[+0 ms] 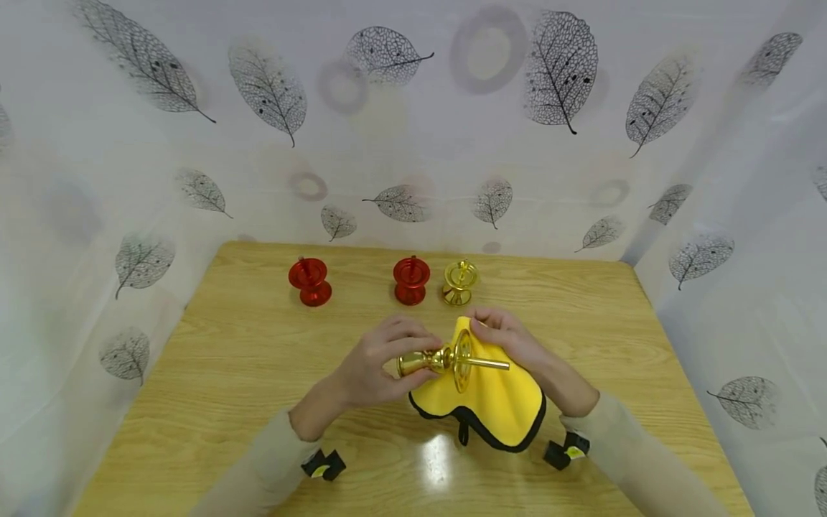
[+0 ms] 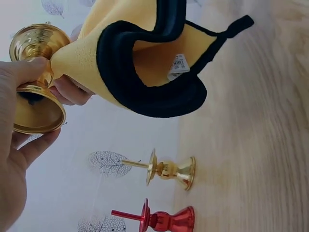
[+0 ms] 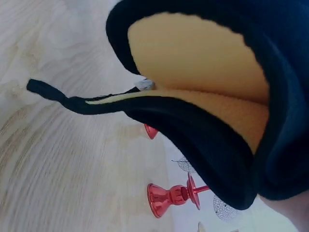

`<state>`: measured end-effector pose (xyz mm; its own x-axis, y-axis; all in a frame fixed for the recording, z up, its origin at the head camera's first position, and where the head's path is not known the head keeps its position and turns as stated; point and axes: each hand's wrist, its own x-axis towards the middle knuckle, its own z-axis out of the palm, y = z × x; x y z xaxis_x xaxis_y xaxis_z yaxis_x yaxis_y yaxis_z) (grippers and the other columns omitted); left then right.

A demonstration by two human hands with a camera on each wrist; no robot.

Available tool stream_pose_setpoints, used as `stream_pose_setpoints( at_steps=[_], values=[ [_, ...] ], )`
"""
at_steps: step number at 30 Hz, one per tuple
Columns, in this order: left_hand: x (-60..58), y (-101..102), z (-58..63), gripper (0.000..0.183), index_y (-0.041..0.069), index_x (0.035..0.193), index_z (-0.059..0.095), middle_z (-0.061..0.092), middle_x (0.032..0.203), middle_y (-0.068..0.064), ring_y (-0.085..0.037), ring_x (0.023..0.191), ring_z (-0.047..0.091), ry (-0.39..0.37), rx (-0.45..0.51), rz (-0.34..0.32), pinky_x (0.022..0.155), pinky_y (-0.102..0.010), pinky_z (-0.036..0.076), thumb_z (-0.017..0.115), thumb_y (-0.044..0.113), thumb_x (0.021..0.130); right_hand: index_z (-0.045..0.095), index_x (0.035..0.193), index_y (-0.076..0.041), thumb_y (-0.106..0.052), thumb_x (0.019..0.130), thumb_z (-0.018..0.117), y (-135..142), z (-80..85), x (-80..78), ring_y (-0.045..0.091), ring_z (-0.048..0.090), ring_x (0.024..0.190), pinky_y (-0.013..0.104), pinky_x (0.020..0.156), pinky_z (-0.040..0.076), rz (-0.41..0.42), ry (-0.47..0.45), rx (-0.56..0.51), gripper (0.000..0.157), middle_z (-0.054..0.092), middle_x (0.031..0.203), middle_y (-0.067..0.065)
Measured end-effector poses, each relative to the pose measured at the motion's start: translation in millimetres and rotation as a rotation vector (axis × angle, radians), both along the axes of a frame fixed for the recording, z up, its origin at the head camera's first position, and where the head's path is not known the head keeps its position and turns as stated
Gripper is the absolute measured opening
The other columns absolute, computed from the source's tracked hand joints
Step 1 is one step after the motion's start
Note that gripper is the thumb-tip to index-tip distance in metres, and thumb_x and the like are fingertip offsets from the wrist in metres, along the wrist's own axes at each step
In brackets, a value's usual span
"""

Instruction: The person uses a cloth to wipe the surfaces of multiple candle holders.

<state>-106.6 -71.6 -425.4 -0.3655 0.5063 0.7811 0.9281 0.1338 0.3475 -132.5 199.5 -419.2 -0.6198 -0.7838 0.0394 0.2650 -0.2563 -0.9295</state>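
My left hand [image 1: 381, 359] grips a gold candle holder [image 1: 462, 362] around its base end, tipped on its side with the long spike pointing right. A yellow cloth [image 1: 507, 406] with black edging hangs behind and below the holder. At the cloth's top edge, my right hand [image 1: 507, 337] pinches it close to the holder's drip plate. The left wrist view shows the holder's hollow base [image 2: 41, 113] with fingers on both sides and the cloth against its neck. Folds of the cloth [image 3: 198, 53] hide most of the right hand in the right wrist view.
Along the wooden table's [image 1: 245, 373] back stand a red candle holder [image 1: 313, 283] at left, another red one [image 1: 410, 281] near the middle, and a gold one [image 1: 460, 283] beside it. A leaf-patterned white curtain [image 1: 413, 143] encloses the table's back and sides.
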Motion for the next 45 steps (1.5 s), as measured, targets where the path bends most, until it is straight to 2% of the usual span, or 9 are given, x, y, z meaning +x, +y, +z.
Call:
stream_pose_setpoints(
  at_steps=[6,12,18,23,27,31,35,42,45],
  values=[
    [-6.4,2,3.4,0.038,0.0,0.116,0.074,0.076,0.109,-0.012,-0.024,0.103,0.067,0.043,0.061,0.062,0.089,-0.033,0.06,0.089,0.005,0.081,0.063,0.113,-0.009,-0.02,0.117,0.033,-4,-2.0,-0.8,0.006,0.077,0.085,0.018,0.071,0.062,-0.02,0.005,-0.022,0.032,0.074,0.096,-0.003],
    [-10.7,7,3.4,0.033,-0.002,0.115,0.073,0.074,0.108,-0.014,-0.027,0.103,0.065,0.055,0.149,0.12,0.089,-0.033,0.059,0.086,0.008,0.086,0.066,0.111,-0.014,-0.015,0.114,0.043,-4,-7.4,3.7,0.003,0.075,0.088,0.016,0.076,0.061,-0.103,-0.029,0.023,0.022,0.073,0.1,-0.006],
    [-10.4,8,0.3,0.034,-0.003,0.114,0.074,0.074,0.107,-0.017,-0.028,0.099,0.068,-0.02,0.246,0.198,0.092,-0.024,0.059,0.087,0.007,0.085,0.069,0.114,-0.013,-0.021,0.115,0.042,3,-14.1,6.7,0.005,0.077,0.075,0.019,0.064,0.061,-0.152,0.016,0.093,0.028,0.08,0.093,-0.005],
    [-7.0,10,-1.0,0.042,-0.004,0.115,0.073,0.076,0.104,-0.019,-0.028,0.092,0.071,-0.14,0.316,0.242,0.086,-0.02,0.061,0.089,-0.002,0.076,0.069,0.118,-0.015,-0.018,0.113,0.049,6,-18.5,8.2,0.005,0.075,0.073,0.022,0.063,0.062,-0.353,0.206,0.237,0.021,0.078,0.094,-0.009],
    [0.2,17,-2.0,0.043,-0.005,0.115,0.071,0.075,0.102,-0.021,-0.021,0.09,0.074,-0.316,0.395,0.234,0.077,-0.021,0.064,0.087,-0.008,0.075,0.068,0.118,0.001,-0.011,0.11,0.054,6,-21.6,9.6,0.004,0.073,0.074,0.022,0.063,0.061,-0.493,0.386,0.328,0.02,0.077,0.095,-0.012],
    [11.2,28,-2.4,0.039,-0.007,0.116,0.07,0.075,0.107,-0.025,-0.012,0.096,0.074,-0.534,0.493,0.226,0.078,-0.024,0.065,0.084,-0.009,0.079,0.066,0.114,0.014,0.0,0.105,0.058,2,-24.0,11.5,-0.001,0.068,0.081,0.017,0.069,0.058,-0.625,0.57,0.313,0.018,0.075,0.101,-0.018],
    [19.6,39,-1.6,0.036,-0.007,0.118,0.068,0.074,0.114,-0.026,-0.008,0.1,0.073,-0.723,0.583,0.266,0.077,-0.022,0.064,0.081,-0.007,0.084,0.07,0.107,0.013,0.01,0.097,0.066,-6,-25.0,13.5,-0.002,0.068,0.091,0.014,0.077,0.058,-0.764,0.737,0.26,0.011,0.073,0.108,-0.019],
    [21.3,51,-4.0,0.034,-0.006,0.119,0.067,0.073,0.116,-0.026,-0.006,0.1,0.073,-0.904,0.646,0.326,0.078,-0.019,0.061,0.079,-0.002,0.088,0.074,0.097,0.008,-0.008,0.092,0.079,-19,-23.5,13.0,-0.002,0.068,0.091,0.01,0.076,0.056,-1.017,1.049,0.189,0.018,0.073,0.09,0.022],
    [21.7,54,-5.9,0.033,-0.005,0.119,0.068,0.072,0.113,-0.026,-0.005,0.093,0.072,-0.927,0.644,0.337,0.072,-0.017,0.059,0.079,-0.001,0.089,0.075,0.095,0.008,-0.018,0.093,0.079,-25,-22.5,12.8,-0.001,0.069,0.087,0.01,0.072,0.056,-1.068,1.097,0.152,0.026,0.073,0.087,0.026]
  ],
)
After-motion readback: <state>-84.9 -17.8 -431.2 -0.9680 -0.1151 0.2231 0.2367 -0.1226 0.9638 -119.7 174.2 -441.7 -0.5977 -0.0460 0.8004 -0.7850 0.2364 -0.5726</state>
